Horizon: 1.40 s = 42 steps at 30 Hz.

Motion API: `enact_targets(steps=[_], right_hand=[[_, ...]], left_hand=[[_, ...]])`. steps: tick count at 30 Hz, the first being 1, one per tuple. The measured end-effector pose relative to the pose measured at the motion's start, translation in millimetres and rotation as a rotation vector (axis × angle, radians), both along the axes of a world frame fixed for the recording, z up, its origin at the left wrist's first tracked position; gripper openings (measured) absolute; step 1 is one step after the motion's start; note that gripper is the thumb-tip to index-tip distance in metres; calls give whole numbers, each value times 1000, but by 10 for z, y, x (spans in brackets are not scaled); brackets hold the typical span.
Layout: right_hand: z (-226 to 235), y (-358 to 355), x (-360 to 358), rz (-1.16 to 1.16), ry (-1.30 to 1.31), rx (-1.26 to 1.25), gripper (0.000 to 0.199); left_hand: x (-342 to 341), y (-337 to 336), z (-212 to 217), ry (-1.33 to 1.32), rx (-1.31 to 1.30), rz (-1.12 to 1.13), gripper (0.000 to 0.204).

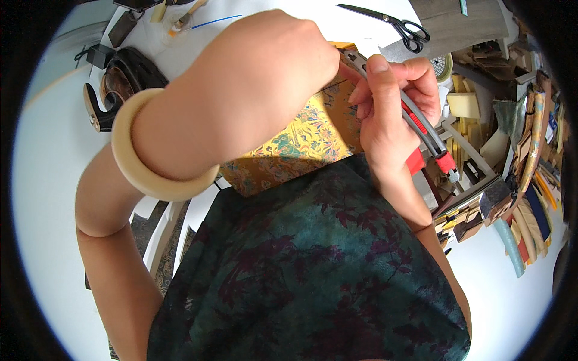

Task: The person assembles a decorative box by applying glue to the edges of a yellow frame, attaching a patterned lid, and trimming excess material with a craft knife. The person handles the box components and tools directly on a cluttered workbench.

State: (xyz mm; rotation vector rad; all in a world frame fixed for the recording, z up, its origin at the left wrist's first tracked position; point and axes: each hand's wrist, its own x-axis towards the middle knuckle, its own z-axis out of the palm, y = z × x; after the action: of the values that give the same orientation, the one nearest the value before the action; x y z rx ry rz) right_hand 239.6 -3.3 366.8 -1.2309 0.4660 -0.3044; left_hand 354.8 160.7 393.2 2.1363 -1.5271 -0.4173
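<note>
My right hand (391, 108) is closed around a utility knife (430, 135) with a grey body and red parts. Its red-and-metal end points down and to the right, while its other end reaches toward my left hand (283, 57). My left arm, wearing a cream bangle (123, 141), crosses from the left, and the hand is bent at the wrist. The back of that hand hides its fingers and anything in them. Beneath both hands lies gold patterned brocade (301, 135) with coloured flowers, partly in shadow. Whether the left hand touches the brocade is hidden.
Black scissors (394, 24) lie on the white table at the far right. A black tape dispenser (129, 78) stands at the left, with a small stapler-like tool (96, 111) beside it. A brush (186, 17) lies far left. Shelves of offcuts and rolls (530, 156) fill the right.
</note>
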Motion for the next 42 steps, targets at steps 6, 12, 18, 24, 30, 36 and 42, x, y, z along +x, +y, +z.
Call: enact_targets(steps=[6, 12, 18, 24, 30, 36, 42], right_hand=[[-34, 6, -10, 11, 5, -58, 18], [-23, 34, -5, 3, -1, -61, 18], [-55, 0, -49, 76, -4, -58, 21], [-54, 32, -50, 90, 17, -95, 21], [-21, 81, -65, 165, 45, -314, 20], [-15, 95, -50, 335, -87, -604, 18], [83, 67, 52, 266, 14, -546, 16]], left_hand=[[-213, -27, 71, -193, 154, 50, 20], [-53, 327, 87, -46, -128, 467, 8], [-274, 859, -9, 502, -426, 1049, 18], [-908, 1477, -124, 625, -91, 1190, 24], [-1006, 1587, -181, 149, 287, 1120, 14], [-879, 809, -88, 116, -153, 916, 37], [-914, 368, -382, 184, -297, 812, 40]])
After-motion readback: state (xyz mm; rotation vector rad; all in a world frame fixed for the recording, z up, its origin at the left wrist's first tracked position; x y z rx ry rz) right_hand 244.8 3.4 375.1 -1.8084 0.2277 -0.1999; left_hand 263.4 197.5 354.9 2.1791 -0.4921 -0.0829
